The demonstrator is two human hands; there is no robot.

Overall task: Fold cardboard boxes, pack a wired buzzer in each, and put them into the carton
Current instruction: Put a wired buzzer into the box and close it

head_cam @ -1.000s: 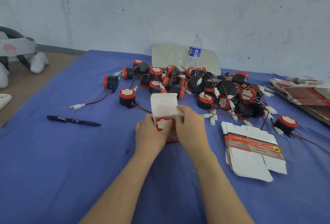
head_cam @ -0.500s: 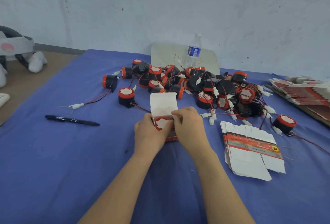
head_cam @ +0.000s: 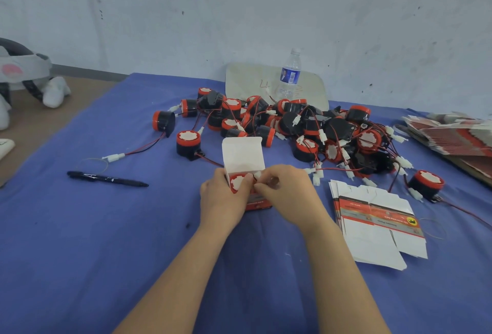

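Now the left hand (head_cam: pixel 223 202) is gripping the open box (head_cam: pixel 243 154) on the worktop (head_cam: pixel 106 227), buzzer (head_cam: pixel 237 182) inside, while the right hand (head_cam: pixel 288 196) is pinching the white plug (head_cam: pixel 257 174), which probably needs tucking before closing.

Two bare forearms (head_cam: pixel 186 267), uncovered to the elbows, bare left hand (head_cam: pixel 223 199), bare right hand (head_cam: pixel 286 192)

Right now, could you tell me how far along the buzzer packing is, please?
One box is folded with a buzzer inside. The left hand grips it while the right hand tucks in the wire connector. Its lid stands open; the buzzer pile and flat boxes remain.
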